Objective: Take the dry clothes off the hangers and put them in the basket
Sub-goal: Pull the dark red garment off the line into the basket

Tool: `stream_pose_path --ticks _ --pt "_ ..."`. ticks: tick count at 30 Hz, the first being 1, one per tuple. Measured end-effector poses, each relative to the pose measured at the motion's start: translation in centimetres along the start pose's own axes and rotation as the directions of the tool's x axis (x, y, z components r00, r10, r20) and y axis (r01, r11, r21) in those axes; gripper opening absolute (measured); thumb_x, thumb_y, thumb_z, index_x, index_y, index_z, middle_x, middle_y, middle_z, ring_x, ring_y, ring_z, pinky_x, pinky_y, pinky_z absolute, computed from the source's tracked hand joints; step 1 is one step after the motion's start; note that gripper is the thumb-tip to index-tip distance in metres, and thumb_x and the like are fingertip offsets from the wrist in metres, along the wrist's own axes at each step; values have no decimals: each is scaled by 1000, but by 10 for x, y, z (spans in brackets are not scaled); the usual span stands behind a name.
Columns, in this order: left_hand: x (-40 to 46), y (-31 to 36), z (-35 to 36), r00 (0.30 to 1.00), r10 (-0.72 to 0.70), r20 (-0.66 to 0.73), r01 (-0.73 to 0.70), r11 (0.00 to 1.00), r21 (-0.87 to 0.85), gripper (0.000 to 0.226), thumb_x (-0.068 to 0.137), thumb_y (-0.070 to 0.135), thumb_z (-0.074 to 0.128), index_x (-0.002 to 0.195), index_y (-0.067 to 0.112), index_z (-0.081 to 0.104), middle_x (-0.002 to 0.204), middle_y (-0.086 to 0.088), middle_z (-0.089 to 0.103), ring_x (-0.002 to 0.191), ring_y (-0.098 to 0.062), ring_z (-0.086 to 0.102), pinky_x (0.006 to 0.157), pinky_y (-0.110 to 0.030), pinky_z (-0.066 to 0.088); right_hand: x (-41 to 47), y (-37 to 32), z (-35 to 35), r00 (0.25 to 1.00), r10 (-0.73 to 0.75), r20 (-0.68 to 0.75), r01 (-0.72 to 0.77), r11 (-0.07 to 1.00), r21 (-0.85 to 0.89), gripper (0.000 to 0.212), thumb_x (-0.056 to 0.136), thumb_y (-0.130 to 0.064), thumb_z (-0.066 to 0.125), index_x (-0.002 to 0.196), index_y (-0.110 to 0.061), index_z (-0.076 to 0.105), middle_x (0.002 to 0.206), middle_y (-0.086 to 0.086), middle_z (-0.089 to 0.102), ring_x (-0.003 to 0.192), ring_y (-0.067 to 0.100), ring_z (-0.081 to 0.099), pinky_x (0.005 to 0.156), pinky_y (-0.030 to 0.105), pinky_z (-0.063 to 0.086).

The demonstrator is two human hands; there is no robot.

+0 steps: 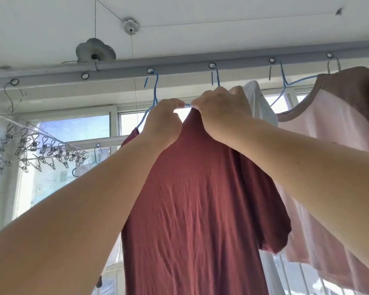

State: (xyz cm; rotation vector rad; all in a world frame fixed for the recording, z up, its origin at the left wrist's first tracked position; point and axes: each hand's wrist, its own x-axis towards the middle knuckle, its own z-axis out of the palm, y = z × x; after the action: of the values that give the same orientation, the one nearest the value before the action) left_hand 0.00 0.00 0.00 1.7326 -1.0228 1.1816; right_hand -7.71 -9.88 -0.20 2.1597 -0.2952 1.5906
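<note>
A dark red shirt [196, 199] hangs from a blue wire hanger [156, 90] hooked on the grey ceiling rail [179, 68]. My left hand [163, 120] grips the hanger's arm and the shirt's left shoulder. My right hand [219, 107] pinches the shirt's neckline where it meets the hanger wire. To the right hang a white garment [258, 103] and a pink shirt with brown trim [332, 128], each on a blue hanger. No basket is in view.
A metal clip rack [36, 150] with several pegs hangs at the left. Windows [77, 128] run behind the clothes. Empty hooks and a bare wire hanger [14, 96] sit on the rail's left part.
</note>
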Motion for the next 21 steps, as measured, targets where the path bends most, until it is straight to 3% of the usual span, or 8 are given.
stream_pose_path --ticks 6,10,13,16,21 --pt "12 -9 6 992 82 94 -98 977 190 56 90 -8 36 138 21 43 146 3 39 135 -15 33 105 -21 24 10 -13 4 999 -37 1 37 996 -85 39 93 -11 36 125 -25 52 118 -1 55 121 22 41 103 44 23" --pt "21 -15 11 987 147 71 -160 963 217 57 88 -8 40 137 20 45 145 0 40 135 -18 34 106 -25 26 13 -17 3 1000 -20 3 20 990 -141 34 94 -15 35 122 -22 54 119 0 56 121 22 42 102 43 23" --pt "23 -19 16 985 170 39 -174 965 195 46 86 -6 41 128 13 47 130 -4 51 121 -22 45 92 -31 35 16 -21 -1 998 18 55 -10 991 -136 34 96 -23 35 125 -21 51 122 2 55 121 24 42 102 43 23" --pt "27 -21 19 983 184 -3 -180 964 197 35 85 -5 42 117 8 46 114 -8 54 107 -25 48 80 -32 35 19 -22 0 996 52 79 -42 992 -118 37 96 -26 37 131 -22 46 125 3 52 121 25 43 102 42 24" --pt "35 -19 24 972 227 67 -237 935 265 51 87 1 43 135 15 41 135 -6 48 127 -24 41 100 -36 33 25 -22 4 993 108 57 -98 983 -157 36 94 -24 38 127 -15 48 123 4 55 121 25 41 100 41 25"
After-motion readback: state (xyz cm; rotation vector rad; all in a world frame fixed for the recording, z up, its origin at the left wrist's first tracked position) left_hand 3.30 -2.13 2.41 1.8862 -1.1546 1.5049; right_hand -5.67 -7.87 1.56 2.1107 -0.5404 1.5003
